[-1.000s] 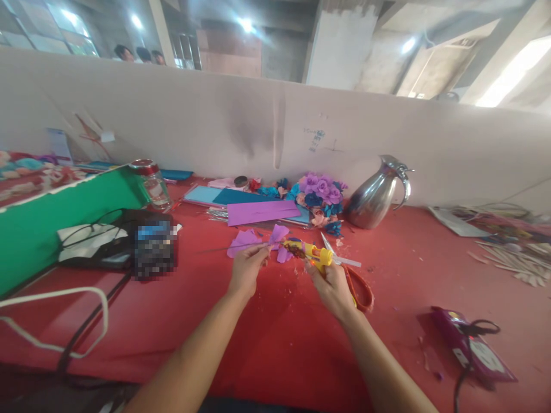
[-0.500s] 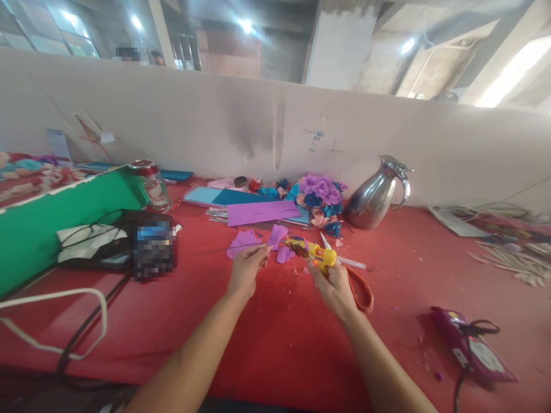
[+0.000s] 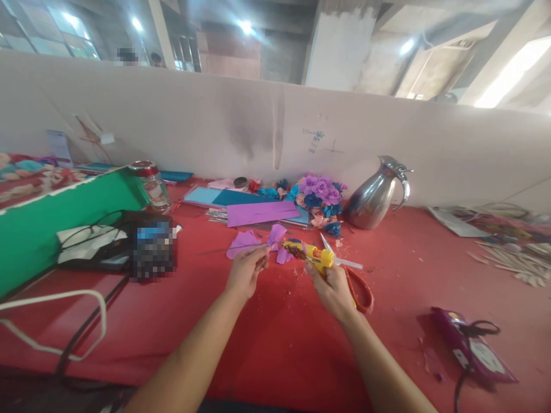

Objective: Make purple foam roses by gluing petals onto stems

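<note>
Pinched in my left hand (image 3: 247, 269) is a thin wire stem, with a purple paper flower (image 3: 276, 234) at its right end. My right hand (image 3: 333, 287) grips a yellow glue gun (image 3: 317, 257), its browned nozzle end pointing left, right beside the flower; whether they touch I cannot tell. Loose purple petals (image 3: 243, 243) lie on the red table (image 3: 275, 344) behind my left hand. Scissors with orange handles (image 3: 360, 291) rest by my right hand, partly hidden by it and the glue gun.
Purple and blue paper sheets (image 3: 262, 213) lie ahead, beside a bunch of paper flowers (image 3: 321, 192). A steel jug (image 3: 373, 198) stands right of them, a glass jar (image 3: 152, 186) at left. A purple pouch (image 3: 477, 347) with a cable lies at right, a black bag (image 3: 99, 258) at left.
The glue gun has shifted slightly left, so its nozzle is closer to the purple flower. My left hand has barely moved and keeps its pinch on the stem.
</note>
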